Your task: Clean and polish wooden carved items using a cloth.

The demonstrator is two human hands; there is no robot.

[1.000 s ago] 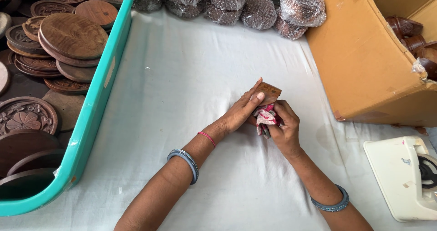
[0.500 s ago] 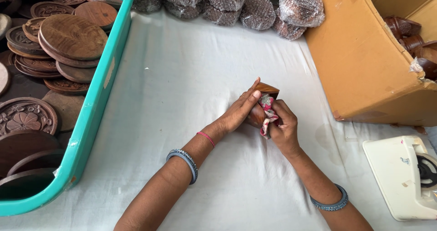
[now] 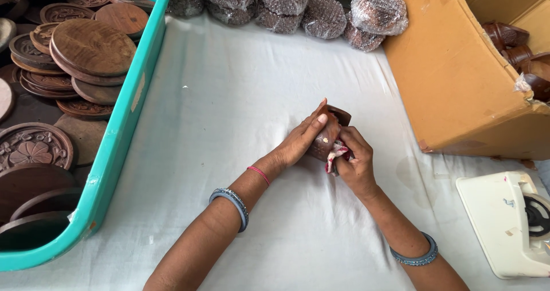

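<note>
Hands meet mid-cloth — left hand wrapped around a small brown wooden cup; right hand pinching a red-and-white rag against it; cardboard box nearby.

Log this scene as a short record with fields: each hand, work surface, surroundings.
Left hand: holds a small brown wooden cup
Right hand: presses a red-and-white cloth to the cup
Surface: table with white cover
Left side: teal tray of carved wooden discs
Right side: cardboard box
Far edge: bubble-wrapped bundles
</note>
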